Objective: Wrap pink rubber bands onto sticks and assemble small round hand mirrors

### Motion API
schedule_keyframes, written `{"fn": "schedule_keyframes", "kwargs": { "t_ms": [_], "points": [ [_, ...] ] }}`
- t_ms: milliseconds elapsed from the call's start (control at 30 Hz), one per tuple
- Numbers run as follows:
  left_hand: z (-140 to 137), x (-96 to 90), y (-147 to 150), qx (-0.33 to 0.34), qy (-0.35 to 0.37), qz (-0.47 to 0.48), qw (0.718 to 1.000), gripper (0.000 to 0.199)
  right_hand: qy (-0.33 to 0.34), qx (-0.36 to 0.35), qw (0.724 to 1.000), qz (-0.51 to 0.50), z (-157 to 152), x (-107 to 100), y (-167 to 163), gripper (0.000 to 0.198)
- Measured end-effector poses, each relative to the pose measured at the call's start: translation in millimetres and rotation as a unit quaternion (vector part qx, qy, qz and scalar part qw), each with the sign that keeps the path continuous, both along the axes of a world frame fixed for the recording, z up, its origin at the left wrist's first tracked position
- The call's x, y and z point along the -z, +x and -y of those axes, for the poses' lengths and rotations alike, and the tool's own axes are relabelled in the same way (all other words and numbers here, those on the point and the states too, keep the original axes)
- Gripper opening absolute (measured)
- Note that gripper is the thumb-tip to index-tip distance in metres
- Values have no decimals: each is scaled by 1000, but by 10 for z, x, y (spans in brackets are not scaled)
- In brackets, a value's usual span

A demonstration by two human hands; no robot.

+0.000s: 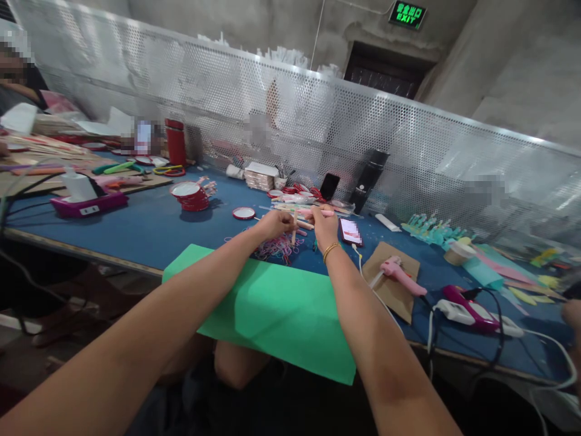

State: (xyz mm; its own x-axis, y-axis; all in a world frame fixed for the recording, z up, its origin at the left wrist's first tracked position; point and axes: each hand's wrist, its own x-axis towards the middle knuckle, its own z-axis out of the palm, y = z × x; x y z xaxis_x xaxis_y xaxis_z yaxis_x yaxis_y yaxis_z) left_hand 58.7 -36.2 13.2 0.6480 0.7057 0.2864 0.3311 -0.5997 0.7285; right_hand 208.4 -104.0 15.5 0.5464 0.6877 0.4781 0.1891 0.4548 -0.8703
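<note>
Head view, hands: the left hand (278,224) pinches a pale stick (295,229) held roughly upright; the right hand (323,223) closes around a slim pink rod (327,213), its type too small to tell.
Pale stick: raised over the middle of the tabletop (136,227), between the hands, above a tangle of strings (279,248).
Strings: loose loops lie just below the left hand; they might catch on a finger or the stick if either drops.
Green sheet: the green sheet (281,309) overhangs the near edge beneath the forearms; a knock from an arm or knee could shift it.
White cable: the white cable (362,263) runs from the phone (351,232) toward the near edge beside the right forearm, which could drag it.
Glue gun: the pink glue gun (403,277) lies on brown cardboard (411,312) near the right part of the near edge; a sideways elbow could bump it.
Surface and room: blue top, mesh partition (218,91) along the far edge, concrete wall and lit exit sign (407,14) beyond.
</note>
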Motion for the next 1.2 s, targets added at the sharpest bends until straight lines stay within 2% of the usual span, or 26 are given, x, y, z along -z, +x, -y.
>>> {"fn": "schedule_keyframes", "kwargs": {
  "t_ms": [267,433,600,800,967,1200],
  "points": [
    [-3,3,2,10,1,13,1000,28,-3,-8,1000,8,0,4,1,19],
    [31,-28,-5,0,4,3,1000,27,-2,18,1000,3,5,-1,11,18],
    [60,-50,-3,7,-16,11,1000,25,-2,-3,1000,17,5,4,1,18],
    [17,-16,2,0,5,-2,1000,29,-2,19,1000,22,11,-3,16,18],
    [6,-2,-4,17,7,17,1000,28,-3,2,999,41,16,-1,5,19],
    [11,-16,-1,9,3,9,1000,28,-5,17,999,28,40,-19,10,20]
  ]
}}
